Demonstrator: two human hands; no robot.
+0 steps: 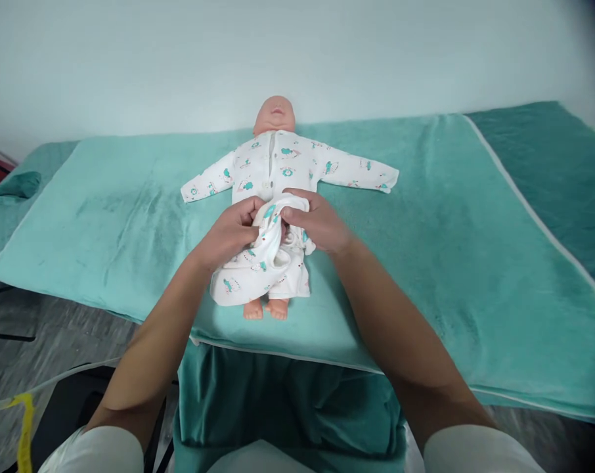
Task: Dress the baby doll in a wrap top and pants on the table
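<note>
A baby doll [274,118] lies on its back, its bare feet [265,309] toward me. It wears a white long-sleeved baby top [297,164] with small teal and red prints, its sleeves spread to both sides. Over the doll's belly and legs is a bunched baby garment [251,269] of the same print; its exact kind is hard to make out. My left hand [231,230] is closed on the left side of the bunched cloth. My right hand [317,220] pinches its upper right edge, thumb on the near side. Folds hide most of the doll's legs.
The doll lies on a bed with a teal velvety cover [425,249], against a pale wall [297,59]. Darker teal cloth [287,394] hangs at the front edge near my lap. A black chair [71,414] and a yellow strap [25,427] are at lower left.
</note>
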